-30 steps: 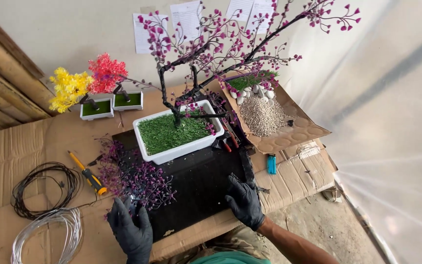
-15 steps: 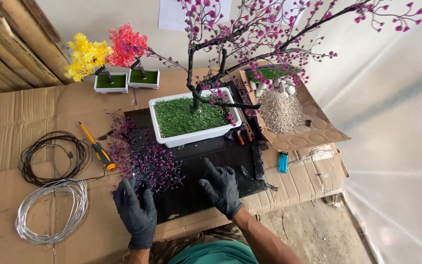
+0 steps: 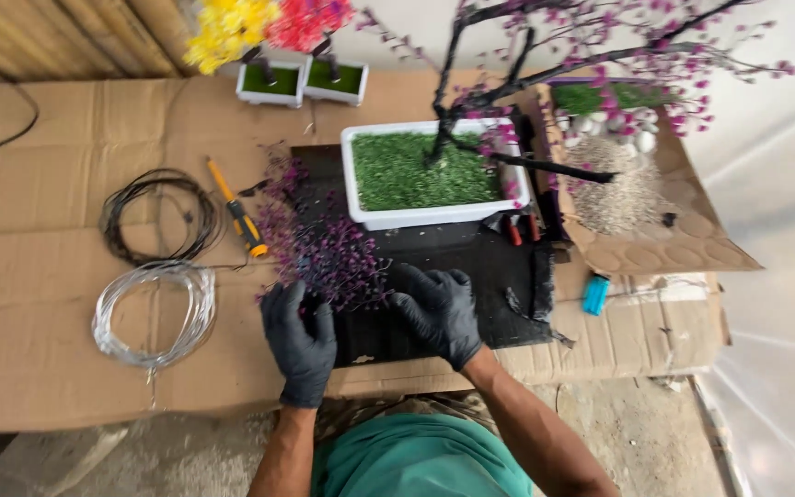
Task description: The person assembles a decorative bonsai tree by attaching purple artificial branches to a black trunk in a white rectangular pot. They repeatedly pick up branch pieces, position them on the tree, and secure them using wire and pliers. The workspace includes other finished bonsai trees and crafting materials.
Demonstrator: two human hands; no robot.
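two gloved hands flat and open, left hand touching purple blossom pile, right hand just beside it

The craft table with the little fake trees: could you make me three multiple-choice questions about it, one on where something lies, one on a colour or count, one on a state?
1. Where does the silver wire coil lie?
A. in the white planter
B. on the cardboard, nearer the person than the dark wire coil
C. on the gravel heap

2. What colour are the gloves on both hands?
A. black
B. yellow
C. white

3. What are the hands doing?
A. gripping the screwdriver
B. lifting the planter
C. resting at the pile of purple sprigs

Answers:
1 B, it sits just below the dark wire coil in the picture.
2 A, left hand and right hand both wear black.
3 C, both lie flat by the purple sprigs; the screwdriver and white planter lie untouched.
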